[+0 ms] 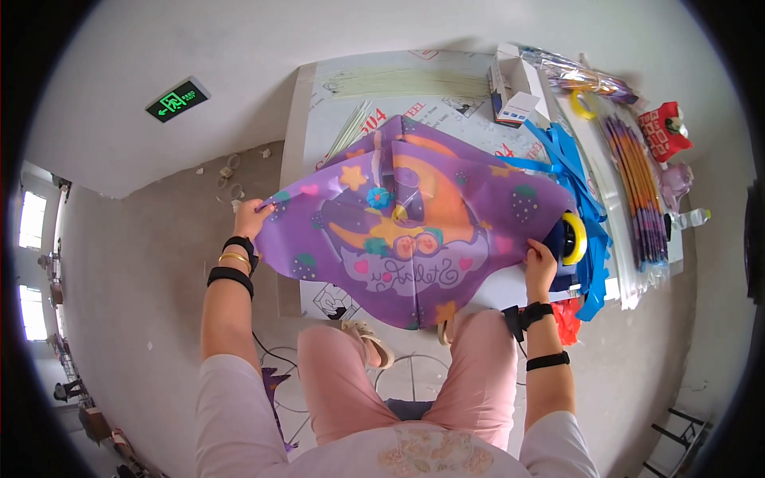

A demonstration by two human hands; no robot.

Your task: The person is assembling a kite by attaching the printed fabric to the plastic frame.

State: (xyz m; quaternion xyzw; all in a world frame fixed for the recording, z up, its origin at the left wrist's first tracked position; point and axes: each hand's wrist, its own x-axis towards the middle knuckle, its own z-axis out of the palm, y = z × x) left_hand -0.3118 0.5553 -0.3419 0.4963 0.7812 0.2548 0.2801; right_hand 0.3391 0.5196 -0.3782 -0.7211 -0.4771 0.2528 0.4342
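A purple kite sail [414, 219] printed with a moon, stars and strawberries is stretched out flat over a white table [319, 103]. My left hand [253, 217] pinches its left wing tip, off the table's left edge. My right hand [540, 263] grips the right wing tip beside a yellow tape roll [575, 237]. Both arms are spread wide, and the sail's pointed bottom hangs toward my knees.
Thin pale rods [406, 82] lie at the table's far end. A white box [514, 92], blue ribbon strips [570, 159], packs of colourful folded kites [633, 187] and red items [663, 131] fill the right side. Cables run on the floor under my feet.
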